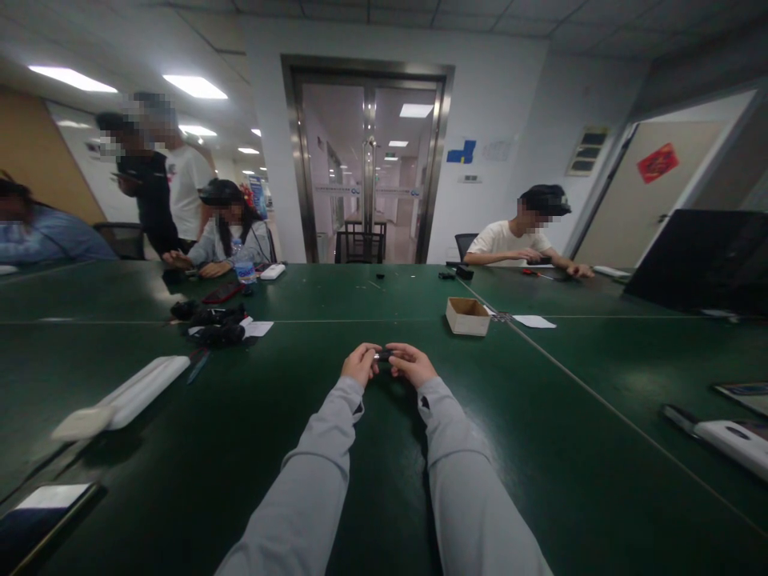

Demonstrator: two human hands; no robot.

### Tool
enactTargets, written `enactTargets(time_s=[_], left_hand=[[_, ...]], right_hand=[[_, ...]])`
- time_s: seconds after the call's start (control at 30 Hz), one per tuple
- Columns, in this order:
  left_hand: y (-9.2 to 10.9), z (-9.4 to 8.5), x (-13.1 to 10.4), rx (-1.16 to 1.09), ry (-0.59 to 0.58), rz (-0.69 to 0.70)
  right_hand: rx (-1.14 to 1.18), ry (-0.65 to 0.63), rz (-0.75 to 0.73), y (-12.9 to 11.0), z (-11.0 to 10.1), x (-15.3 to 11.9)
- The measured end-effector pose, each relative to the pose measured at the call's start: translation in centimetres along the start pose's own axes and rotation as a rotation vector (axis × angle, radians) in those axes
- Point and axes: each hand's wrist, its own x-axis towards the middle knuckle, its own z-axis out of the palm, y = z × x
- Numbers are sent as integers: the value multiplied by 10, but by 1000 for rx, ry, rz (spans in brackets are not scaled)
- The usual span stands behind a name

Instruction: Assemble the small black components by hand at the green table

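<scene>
A small black object with a silvery end [382, 355] is held up between my two hands, above the green tabletop. My left hand [360, 365] pinches it at the silvery end. On its other side my right hand [413, 365] grips the black end, fingers bent around it. What exactly the object is, I cannot make out, since fingers cover both ends. An open cardboard box [468, 322], small and pale outside, sits beyond my right hand.
Leftward lie a long white device [144, 392], a phone [45, 520], a black bundle [213, 324] and a water bottle [245, 268]. A white paper [534, 322] and a white device [735, 446] lie right. Other people sit across the green table [384, 496].
</scene>
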Motion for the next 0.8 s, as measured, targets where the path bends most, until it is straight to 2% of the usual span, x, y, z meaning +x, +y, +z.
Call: enactTargets(time_s=[0.17, 0.47, 0.8], left_hand=[[3, 0, -2, -94, -17, -22], [4, 3, -2, -105, -30, -32], [-5, 2, 2, -37, 132, -22]], right_hand=[[7, 28, -3, 0, 0, 0], [9, 60, 10, -1, 1, 0], [-53, 64, 51, -7, 8, -3]])
